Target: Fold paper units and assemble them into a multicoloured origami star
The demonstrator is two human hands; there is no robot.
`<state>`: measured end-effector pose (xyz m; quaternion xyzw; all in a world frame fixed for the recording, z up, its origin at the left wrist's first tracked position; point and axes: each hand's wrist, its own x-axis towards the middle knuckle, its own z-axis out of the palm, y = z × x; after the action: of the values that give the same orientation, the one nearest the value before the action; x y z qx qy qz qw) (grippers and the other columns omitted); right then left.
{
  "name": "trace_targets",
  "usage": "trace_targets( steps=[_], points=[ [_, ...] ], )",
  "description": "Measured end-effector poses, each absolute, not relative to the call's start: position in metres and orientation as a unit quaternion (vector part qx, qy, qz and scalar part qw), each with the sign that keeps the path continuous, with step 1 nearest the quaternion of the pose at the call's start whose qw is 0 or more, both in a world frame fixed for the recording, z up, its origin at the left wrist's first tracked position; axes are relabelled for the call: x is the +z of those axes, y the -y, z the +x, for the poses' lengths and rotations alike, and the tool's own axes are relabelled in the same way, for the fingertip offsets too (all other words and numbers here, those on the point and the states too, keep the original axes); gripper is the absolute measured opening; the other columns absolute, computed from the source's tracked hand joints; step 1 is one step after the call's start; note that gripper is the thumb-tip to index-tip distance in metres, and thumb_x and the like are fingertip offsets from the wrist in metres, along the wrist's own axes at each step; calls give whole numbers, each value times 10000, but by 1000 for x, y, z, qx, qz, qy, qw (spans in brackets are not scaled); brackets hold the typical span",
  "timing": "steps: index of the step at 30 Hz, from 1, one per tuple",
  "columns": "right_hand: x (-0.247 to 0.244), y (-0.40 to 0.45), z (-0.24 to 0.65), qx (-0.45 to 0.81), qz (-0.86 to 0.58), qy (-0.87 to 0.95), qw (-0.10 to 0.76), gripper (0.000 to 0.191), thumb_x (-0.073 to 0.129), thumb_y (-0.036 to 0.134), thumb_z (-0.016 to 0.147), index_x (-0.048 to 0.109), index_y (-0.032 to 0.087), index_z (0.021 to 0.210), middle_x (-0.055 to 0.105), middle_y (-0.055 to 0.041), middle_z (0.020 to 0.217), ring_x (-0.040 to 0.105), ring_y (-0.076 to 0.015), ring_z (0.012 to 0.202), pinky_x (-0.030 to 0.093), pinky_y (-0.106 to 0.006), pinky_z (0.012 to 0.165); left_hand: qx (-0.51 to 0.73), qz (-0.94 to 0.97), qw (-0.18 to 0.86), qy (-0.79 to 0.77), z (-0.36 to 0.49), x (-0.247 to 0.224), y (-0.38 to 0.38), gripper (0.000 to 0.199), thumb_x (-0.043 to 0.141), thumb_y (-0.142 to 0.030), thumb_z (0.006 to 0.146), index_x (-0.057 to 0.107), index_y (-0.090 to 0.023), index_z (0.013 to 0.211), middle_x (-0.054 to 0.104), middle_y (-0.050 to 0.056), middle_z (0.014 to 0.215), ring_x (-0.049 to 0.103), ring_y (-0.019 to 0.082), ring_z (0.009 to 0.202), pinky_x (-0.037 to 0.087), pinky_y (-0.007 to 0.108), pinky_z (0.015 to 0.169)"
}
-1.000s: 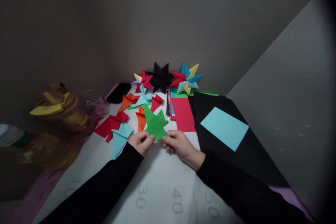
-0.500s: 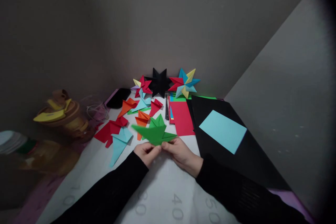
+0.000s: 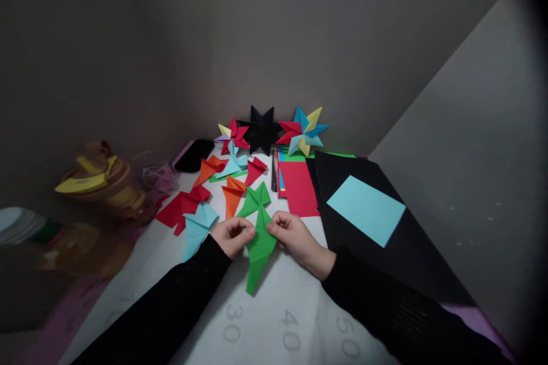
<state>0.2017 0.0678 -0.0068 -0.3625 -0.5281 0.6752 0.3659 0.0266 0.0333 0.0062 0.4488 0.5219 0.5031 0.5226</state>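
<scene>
Between my two hands hangs a folded green paper piece point(image 3: 261, 242), its long tip pointing down toward me. My left hand point(image 3: 233, 236) pinches its left edge with thumb and forefinger. On the opposite edge, my right hand point(image 3: 299, 241) grips it in a similar pinch. Just beyond it lies another green folded paper point(image 3: 258, 195), with an orange folded paper point(image 3: 233, 194) to its left. A light blue folded paper point(image 3: 199, 222) rests beside my left wrist, and a red one point(image 3: 177, 210) sits farther left.
Paper stars, one black point(image 3: 262, 130) and one multicoloured point(image 3: 303, 132), lean against the wall. A light blue sheet point(image 3: 367, 210) lies on a black board point(image 3: 402, 262) at right, near red paper point(image 3: 298, 188). A phone point(image 3: 194, 155) and a brown container point(image 3: 100, 182) stand left.
The green folded paper has been turned from lying sideways to pointing down toward me. My hands have moved slightly apart, now holding its left and right edges.
</scene>
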Motion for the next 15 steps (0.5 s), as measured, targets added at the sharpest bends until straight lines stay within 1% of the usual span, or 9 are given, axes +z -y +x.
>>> trace_targets(
  steps=[2, 5, 8, 12, 15],
  points=[
    [-7, -69, 201, 671, -361, 525, 380, 343, 669, 440, 739, 462, 183, 646, 388, 100, 415, 312, -53, 348, 208, -182, 361, 485, 460, 518, -534, 28, 5, -31, 359, 737, -461, 584, 592, -133, 583, 480, -44, 437, 374, 58, 416, 258, 189, 431],
    [-6, -69, 202, 672, -364, 521, 379, 303, 638, 431, 766, 495, 177, 681, 410, 89, 429, 322, -58, 362, 202, -184, 365, 484, 455, 503, -553, 26, 3, -32, 344, 718, -446, 605, 578, -133, 577, 458, -55, 428, 346, 54, 409, 235, 188, 427],
    [-4, -67, 202, 674, -367, 523, 370, 282, 640, 391, 764, 496, 171, 662, 431, 79, 450, 330, -55, 376, 206, -185, 372, 494, 446, 492, -561, 24, 2, -35, 334, 710, -441, 610, 585, -131, 598, 473, -55, 448, 356, 55, 415, 249, 186, 428],
    [0, -64, 201, 667, -379, 522, 372, 309, 656, 361, 751, 448, 179, 613, 444, 78, 447, 317, -50, 370, 201, -187, 367, 493, 444, 498, -558, 26, 3, -34, 305, 717, -409, 601, 604, -131, 660, 513, -53, 466, 397, 62, 423, 292, 183, 436],
    [-1, -63, 201, 672, -376, 517, 373, 316, 664, 357, 747, 440, 182, 608, 443, 81, 442, 314, -49, 365, 194, -185, 364, 476, 446, 507, -564, 28, 6, -32, 285, 711, -395, 610, 606, -130, 595, 513, -51, 445, 407, 64, 421, 305, 182, 435]
  ],
)
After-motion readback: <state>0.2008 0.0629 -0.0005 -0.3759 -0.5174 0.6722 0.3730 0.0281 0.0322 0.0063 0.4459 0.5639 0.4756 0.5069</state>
